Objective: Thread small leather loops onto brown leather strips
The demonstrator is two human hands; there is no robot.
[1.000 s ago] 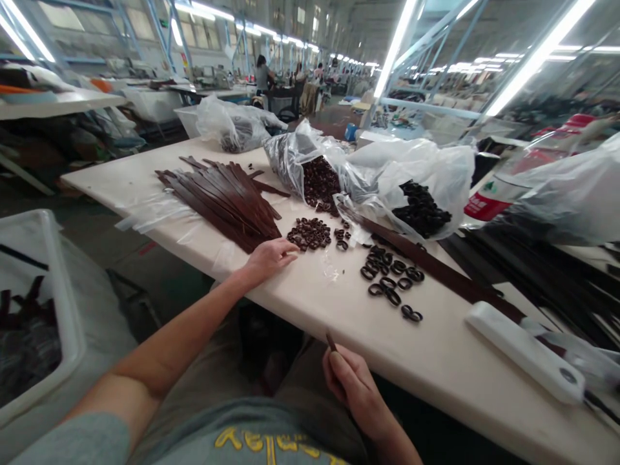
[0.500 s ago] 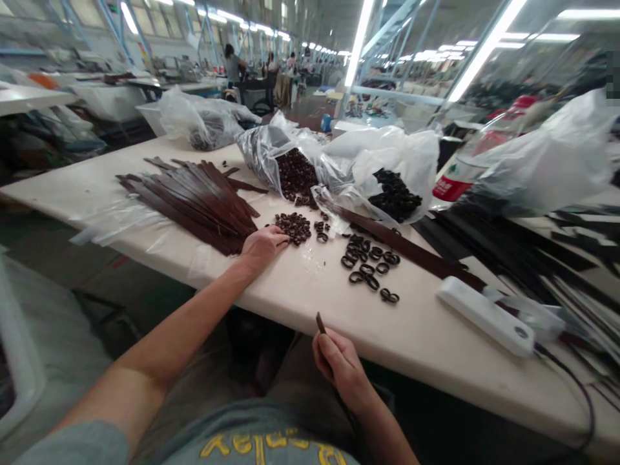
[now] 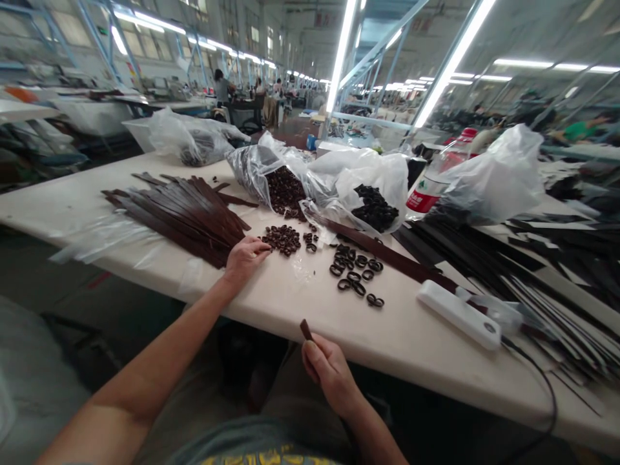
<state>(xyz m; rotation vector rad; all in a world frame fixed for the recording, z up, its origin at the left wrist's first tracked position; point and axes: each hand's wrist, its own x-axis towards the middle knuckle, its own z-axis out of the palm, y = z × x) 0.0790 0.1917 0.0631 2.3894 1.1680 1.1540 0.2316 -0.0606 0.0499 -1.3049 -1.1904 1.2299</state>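
Observation:
My left hand lies low over the table at the left edge of a pile of small brown loops. Its thumb and fingers are pinched together, with a small dark piece at the tips that looks like one of the loops. Below the table's front edge, my right hand grips a narrow brown strip between thumb and fingers, its end sticking up past the thumb. Flat brown strips lie fanned out left of my left hand. Larger dark rings are grouped to the right of the loops.
Clear plastic bags hold brown loops and black pieces behind the piles. A red-labelled bottle, a white power strip with its cable, and long black strips occupy the right side. People work far back.
My left hand has drawn slightly left, away from the loop pile, fingers still pinched. My right hand still holds the strip. The whole view has turned a little to the right.

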